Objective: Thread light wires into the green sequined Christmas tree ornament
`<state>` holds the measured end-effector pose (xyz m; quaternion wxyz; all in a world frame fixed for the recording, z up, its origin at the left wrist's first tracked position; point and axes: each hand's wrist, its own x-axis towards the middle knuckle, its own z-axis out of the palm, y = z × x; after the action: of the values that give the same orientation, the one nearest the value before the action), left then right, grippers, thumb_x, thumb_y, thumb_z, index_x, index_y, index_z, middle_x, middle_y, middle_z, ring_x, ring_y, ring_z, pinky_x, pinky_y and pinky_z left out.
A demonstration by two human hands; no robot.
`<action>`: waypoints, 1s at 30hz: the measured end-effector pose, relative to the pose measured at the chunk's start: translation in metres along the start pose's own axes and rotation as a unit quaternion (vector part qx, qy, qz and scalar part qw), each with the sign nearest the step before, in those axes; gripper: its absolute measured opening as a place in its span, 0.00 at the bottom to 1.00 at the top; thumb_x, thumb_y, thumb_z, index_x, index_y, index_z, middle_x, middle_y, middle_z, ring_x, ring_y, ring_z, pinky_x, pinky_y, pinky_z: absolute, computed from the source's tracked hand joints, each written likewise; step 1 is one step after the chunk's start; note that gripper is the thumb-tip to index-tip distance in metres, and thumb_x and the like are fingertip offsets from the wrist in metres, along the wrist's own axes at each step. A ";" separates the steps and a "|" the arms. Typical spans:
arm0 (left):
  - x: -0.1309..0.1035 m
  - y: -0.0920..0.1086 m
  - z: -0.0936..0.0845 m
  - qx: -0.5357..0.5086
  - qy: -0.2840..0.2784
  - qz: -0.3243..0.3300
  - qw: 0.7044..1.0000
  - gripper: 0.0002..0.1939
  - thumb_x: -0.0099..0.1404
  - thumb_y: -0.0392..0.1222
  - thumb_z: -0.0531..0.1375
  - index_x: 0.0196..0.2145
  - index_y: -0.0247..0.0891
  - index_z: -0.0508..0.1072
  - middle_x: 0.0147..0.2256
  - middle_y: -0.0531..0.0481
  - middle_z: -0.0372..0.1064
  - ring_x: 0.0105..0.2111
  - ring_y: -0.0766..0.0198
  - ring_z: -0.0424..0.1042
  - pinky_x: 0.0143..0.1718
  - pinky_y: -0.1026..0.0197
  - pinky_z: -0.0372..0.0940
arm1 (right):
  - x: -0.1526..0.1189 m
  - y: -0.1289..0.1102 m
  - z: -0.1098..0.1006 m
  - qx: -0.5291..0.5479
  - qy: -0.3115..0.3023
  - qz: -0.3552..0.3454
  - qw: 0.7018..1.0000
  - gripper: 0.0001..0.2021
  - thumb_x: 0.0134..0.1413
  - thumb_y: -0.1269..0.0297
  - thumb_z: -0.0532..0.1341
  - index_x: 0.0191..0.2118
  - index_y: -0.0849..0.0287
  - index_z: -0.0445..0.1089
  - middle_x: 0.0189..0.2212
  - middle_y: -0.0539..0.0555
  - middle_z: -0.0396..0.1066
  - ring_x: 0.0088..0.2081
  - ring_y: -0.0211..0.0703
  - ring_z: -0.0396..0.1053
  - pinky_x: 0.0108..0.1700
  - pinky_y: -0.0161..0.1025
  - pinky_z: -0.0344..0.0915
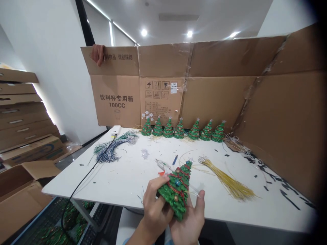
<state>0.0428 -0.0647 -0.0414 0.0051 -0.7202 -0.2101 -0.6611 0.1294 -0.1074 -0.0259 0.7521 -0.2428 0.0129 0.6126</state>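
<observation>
A small green Christmas tree ornament (177, 187) with red garlands and blue and gold balls is held tilted above the table's front edge. My left hand (154, 200) grips it from the left, fingers bent around its base. Behind and below the tree, my right hand (189, 221) cradles it, the thumb raised on the right side. A thin pale strand (194, 191) runs from the tree toward that thumb; whether it is gripped is unclear. Just beyond lie a whitish pen-like tool (163, 165) and a short blue stick (175, 160).
Several finished trees (178, 129) line the back of the white table (122, 183). A bundle of gold wires (230, 180) lies right, blue and green wires (109, 149) left, beside a black cable (79, 189). Cardboard walls (217, 95) enclose the back; another person's hand (97, 54) holds their top.
</observation>
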 end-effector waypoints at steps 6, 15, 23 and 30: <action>-0.004 0.003 0.004 0.012 0.012 0.007 1.000 0.15 0.61 0.22 0.60 0.44 0.33 0.75 0.55 0.36 0.67 0.57 0.44 0.69 0.55 0.38 0.71 | -0.001 -0.003 0.002 0.016 -0.013 -0.010 1.000 0.40 0.50 0.30 0.64 0.62 0.52 0.72 0.46 0.57 0.82 0.50 0.60 0.78 0.60 0.59 0.67; -0.007 0.013 0.005 0.078 0.023 -0.029 0.996 0.13 0.61 0.24 0.61 0.42 0.35 0.76 0.53 0.37 0.63 0.56 0.46 0.66 0.58 0.37 0.67 | 0.000 -0.005 0.005 0.057 -0.010 -0.015 0.998 0.36 0.49 0.31 0.66 0.58 0.49 0.75 0.46 0.57 0.82 0.52 0.62 0.77 0.60 0.63 0.67; -0.004 0.010 0.003 0.116 -0.025 -0.056 0.991 0.11 0.64 0.31 0.60 0.43 0.38 0.77 0.58 0.37 0.62 0.62 0.39 0.61 0.62 0.26 0.55 | 0.002 -0.002 0.002 0.015 -0.027 -0.033 0.999 0.40 0.50 0.28 0.62 0.61 0.51 0.73 0.49 0.59 0.81 0.51 0.62 0.78 0.60 0.62 0.66; -0.001 0.009 0.000 0.070 -0.025 -0.056 0.996 0.13 0.63 0.30 0.60 0.44 0.39 0.77 0.58 0.38 0.63 0.60 0.42 0.64 0.60 0.32 0.64 | 0.002 0.000 -0.003 -0.011 -0.040 -0.060 0.997 0.41 0.51 0.27 0.61 0.63 0.50 0.71 0.46 0.57 0.82 0.50 0.61 0.78 0.59 0.62 0.67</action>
<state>0.0458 -0.0726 -0.0398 0.0131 -0.7217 -0.2962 -0.6255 0.1308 -0.1066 -0.0291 0.7848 -0.2263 -0.0386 0.5756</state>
